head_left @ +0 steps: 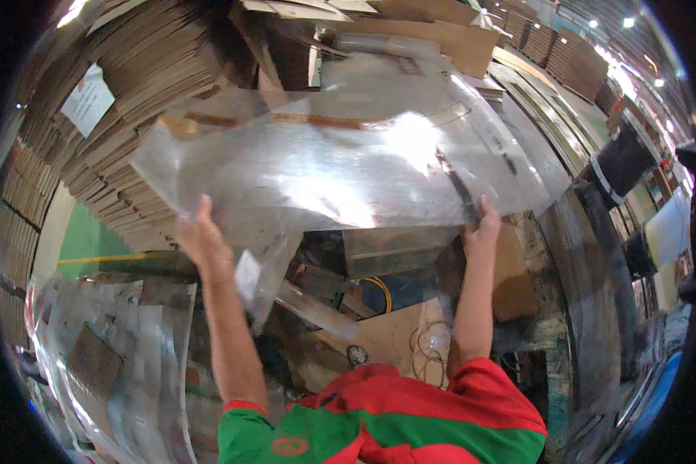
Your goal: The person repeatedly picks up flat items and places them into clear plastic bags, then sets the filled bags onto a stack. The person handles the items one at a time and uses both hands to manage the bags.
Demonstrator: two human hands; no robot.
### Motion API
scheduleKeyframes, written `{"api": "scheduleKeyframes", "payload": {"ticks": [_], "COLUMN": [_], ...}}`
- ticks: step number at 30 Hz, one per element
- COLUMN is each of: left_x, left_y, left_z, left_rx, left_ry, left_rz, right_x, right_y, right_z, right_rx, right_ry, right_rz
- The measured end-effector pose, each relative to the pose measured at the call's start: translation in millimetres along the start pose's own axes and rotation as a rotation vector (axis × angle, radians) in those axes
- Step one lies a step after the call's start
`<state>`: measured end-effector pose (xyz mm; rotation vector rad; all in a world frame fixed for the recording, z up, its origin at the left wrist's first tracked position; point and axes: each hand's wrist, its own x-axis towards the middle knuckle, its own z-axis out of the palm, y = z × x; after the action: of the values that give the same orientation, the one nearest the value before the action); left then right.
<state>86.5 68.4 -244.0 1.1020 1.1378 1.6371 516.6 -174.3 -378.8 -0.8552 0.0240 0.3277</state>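
Stretched between my two hands is a large, shiny, see-through plastic sheet (286,166) with brown strips on it. Its near edge bows a little, and bright light glares off its middle. My left hand (203,234) grips the near left corner, thumb up on top. At the near right part of the edge my right hand (483,226) pinches it the same way, thumb uppermost. The fingers of both hands are mostly hidden under the sheet. Beyond it, more clear sheeting (379,73) lies toward the back, partly covered by the held one.
Tall stacks of flat cardboard (131,147) rise at the left and back. Several curved clear sheets (131,348) stand at the lower left. Below my arms lie a cardboard piece (402,332), a clear roll (313,309) and a yellow cable loop (383,294). Dark machinery (595,263) runs along the right.
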Motion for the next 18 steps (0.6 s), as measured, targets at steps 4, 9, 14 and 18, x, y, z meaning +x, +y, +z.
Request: {"api": "scheduleKeyframes", "payload": {"ticks": [4,9,14,18], "left_x": [39.5,58.4,49.8,63.1], "left_y": [73.4,181.1,269.9,325.5], "left_z": [-101.0,-277.8,-461.8,-577.3], "left_rx": [0.080,0.217,0.396,0.323], "left_ry": [0.097,0.243,0.499,0.548], "left_rz": [0.216,0.564,0.855,0.965], "right_x": [-100.2,-225.9,-370.0,-522.8], "right_y": [92.1,179.4,252.9,324.3], "right_z": [41.0,141.9,285.7,410.2], "right_rx": [0.086,0.282,0.286,-0.038], "right_ry": [-0.074,-0.457,-0.806,-1.150], "right_rz": [0.166,0.416,0.506,0.111]}}
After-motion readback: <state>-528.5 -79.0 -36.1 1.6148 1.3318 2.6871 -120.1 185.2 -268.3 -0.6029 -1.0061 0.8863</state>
